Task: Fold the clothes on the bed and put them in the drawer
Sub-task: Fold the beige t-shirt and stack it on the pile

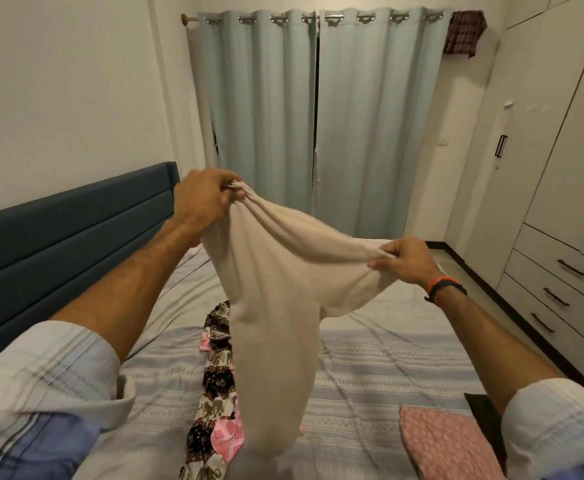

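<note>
Beige garment (pixel 276 306) hangs above the bed (pixel 387 358), its top edge pinched by left hand (pixel 204 199) at 11 o'clock and right hand (pixel 405 259) at 3 o'clock.

Ahead of me: pale blue-green curtains (pixel 321 112) drawn shut on rod, checked cloth (pixel 463 31) hanging at rod's right end. White walls (pixel 58 81). Dark blue padded headboard (pixel 58 230) to my left. White wardrobe (pixel 567 140) along my right, black handles.

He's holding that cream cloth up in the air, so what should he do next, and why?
Probably lower the cream garment flat onto the bed. Left hand and right hand each pinch an edge, and it hangs bunched, unfolded.
</note>
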`<state>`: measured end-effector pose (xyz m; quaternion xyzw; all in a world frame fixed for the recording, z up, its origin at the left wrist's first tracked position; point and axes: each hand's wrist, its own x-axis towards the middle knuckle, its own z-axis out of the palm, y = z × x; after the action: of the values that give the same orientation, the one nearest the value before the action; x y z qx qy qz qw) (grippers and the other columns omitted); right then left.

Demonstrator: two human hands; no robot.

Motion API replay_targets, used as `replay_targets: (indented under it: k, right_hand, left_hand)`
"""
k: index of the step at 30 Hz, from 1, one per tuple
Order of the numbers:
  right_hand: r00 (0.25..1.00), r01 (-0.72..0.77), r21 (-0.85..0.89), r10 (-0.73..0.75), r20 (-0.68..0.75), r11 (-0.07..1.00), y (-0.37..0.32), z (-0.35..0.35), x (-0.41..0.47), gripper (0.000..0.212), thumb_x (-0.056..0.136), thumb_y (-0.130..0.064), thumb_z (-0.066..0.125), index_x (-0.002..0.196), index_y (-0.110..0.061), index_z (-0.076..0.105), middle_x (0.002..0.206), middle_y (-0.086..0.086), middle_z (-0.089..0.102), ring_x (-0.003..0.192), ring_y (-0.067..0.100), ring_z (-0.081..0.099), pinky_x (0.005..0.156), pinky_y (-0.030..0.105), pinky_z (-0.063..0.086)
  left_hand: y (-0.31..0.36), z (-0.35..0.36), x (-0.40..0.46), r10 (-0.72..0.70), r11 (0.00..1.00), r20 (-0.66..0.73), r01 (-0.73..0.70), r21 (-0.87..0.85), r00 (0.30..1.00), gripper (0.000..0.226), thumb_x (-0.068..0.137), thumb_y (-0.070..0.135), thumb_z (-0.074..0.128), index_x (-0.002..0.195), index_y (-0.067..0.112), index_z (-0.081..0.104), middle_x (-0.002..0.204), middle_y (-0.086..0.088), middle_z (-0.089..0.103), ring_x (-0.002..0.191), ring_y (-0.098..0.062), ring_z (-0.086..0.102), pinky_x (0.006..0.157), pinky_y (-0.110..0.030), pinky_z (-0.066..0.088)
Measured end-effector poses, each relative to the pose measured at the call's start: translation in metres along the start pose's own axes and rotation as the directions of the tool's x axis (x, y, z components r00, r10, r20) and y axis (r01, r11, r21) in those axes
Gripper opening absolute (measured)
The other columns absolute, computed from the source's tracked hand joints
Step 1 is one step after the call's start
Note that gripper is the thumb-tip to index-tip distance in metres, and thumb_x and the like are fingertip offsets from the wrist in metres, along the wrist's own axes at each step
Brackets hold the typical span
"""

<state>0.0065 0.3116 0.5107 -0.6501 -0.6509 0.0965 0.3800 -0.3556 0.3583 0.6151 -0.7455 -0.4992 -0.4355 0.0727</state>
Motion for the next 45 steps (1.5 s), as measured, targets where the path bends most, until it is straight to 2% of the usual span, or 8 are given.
replay_targets:
  k: [5,9,13,17,21,26,38,45]
  right_hand:
    - [0.985,-0.041,0.129,0.062,-0.163,0.991,0.007,-0.008,-0.002,0.008,0.073,-0.027,0.083,0.081,-0.025,0.080,0.067,-0.001,0.071,0.066,0.015,0.062,0.062,0.031,0.049]
    - [0.999,-0.046,0.016,0.046,-0.026,0.999,0.010,-0.015,-0.007,0.007,0.072,-0.025,0.084,0.077,-0.022,0.080,0.062,-0.007,0.066,0.065,0.012,0.060,0.059,0.026,0.046]
    - [0.965,-0.033,0.172,0.076,-0.253,0.985,0.011,-0.033,-0.006,0.013,0.075,-0.024,0.082,0.087,-0.021,0.080,0.071,-0.003,0.071,0.069,0.012,0.062,0.062,0.027,0.050]
    - [0.997,-0.038,0.035,0.040,-0.064,0.999,0.025,-0.044,-0.013,0.010,0.075,-0.020,0.081,0.085,-0.022,0.081,0.077,0.000,0.076,0.077,0.016,0.068,0.071,0.035,0.056]
    - [0.976,-0.023,0.169,0.059,-0.209,0.985,0.038,-0.058,-0.017,0.012,0.077,-0.023,0.082,0.089,-0.023,0.081,0.072,-0.005,0.073,0.072,0.014,0.066,0.059,0.026,0.049]
    - [0.999,-0.036,0.096,0.032,0.044,0.995,0.058,-0.061,-0.030,0.011,0.072,-0.025,0.085,0.081,-0.022,0.080,0.069,-0.008,0.069,0.071,0.014,0.063,0.060,0.023,0.043]
    - [0.986,-0.092,0.093,0.078,0.149,0.991,0.087,-0.055,-0.018,0.008,0.074,-0.030,0.084,0.076,-0.027,0.077,0.068,-0.006,0.069,0.062,0.010,0.061,0.056,0.023,0.044]
    - [0.930,-0.230,0.096,0.190,0.314,0.968,0.116,-0.028,0.028,0.008,0.083,-0.021,0.078,0.090,-0.017,0.076,0.070,-0.002,0.070,0.045,0.006,0.058,0.041,0.014,0.041]
  left_hand:
    - [0.017,0.007,0.004,-0.071,0.996,-0.173,0.060,-0.069,0.982,0.023,0.095,0.031,0.062,0.113,0.022,0.073,0.105,-0.001,0.074,0.098,-0.022,0.066,0.091,-0.032,0.048]
    - [0.031,0.009,0.005,-0.030,0.999,-0.047,0.031,0.021,0.998,0.025,0.092,0.036,0.066,0.111,0.022,0.074,0.103,-0.002,0.074,0.099,-0.024,0.065,0.087,-0.034,0.047]
    - [0.042,0.010,0.005,-0.101,0.994,-0.183,0.091,-0.063,0.978,0.025,0.095,0.035,0.062,0.113,0.022,0.073,0.104,-0.002,0.074,0.097,-0.021,0.066,0.091,-0.035,0.050]
    - [0.063,0.012,-0.002,-0.003,0.998,0.004,0.002,0.061,1.000,0.028,0.093,0.039,0.063,0.114,0.022,0.073,0.107,-0.004,0.073,0.098,-0.025,0.065,0.093,-0.040,0.049]
    - [0.077,0.017,-0.008,-0.089,0.995,-0.109,0.092,0.026,0.990,0.028,0.094,0.038,0.062,0.114,0.021,0.072,0.105,-0.004,0.073,0.097,-0.024,0.065,0.092,-0.039,0.050]
    - [0.089,0.024,-0.017,-0.146,0.977,-0.018,0.147,0.152,0.989,0.033,0.090,0.044,0.065,0.112,0.021,0.073,0.101,-0.007,0.074,0.097,-0.029,0.065,0.088,-0.043,0.054]
    - [0.086,0.066,-0.031,-0.367,0.906,-0.034,0.365,0.215,0.930,0.039,0.090,0.047,0.063,0.114,0.018,0.072,0.096,-0.010,0.071,0.089,-0.029,0.064,0.087,-0.047,0.054]
    - [0.041,0.126,0.006,-0.402,0.901,0.134,0.366,0.232,0.906,0.039,0.085,0.049,0.068,0.110,0.019,0.074,0.090,-0.003,0.069,0.080,-0.022,0.060,0.078,-0.040,0.055]
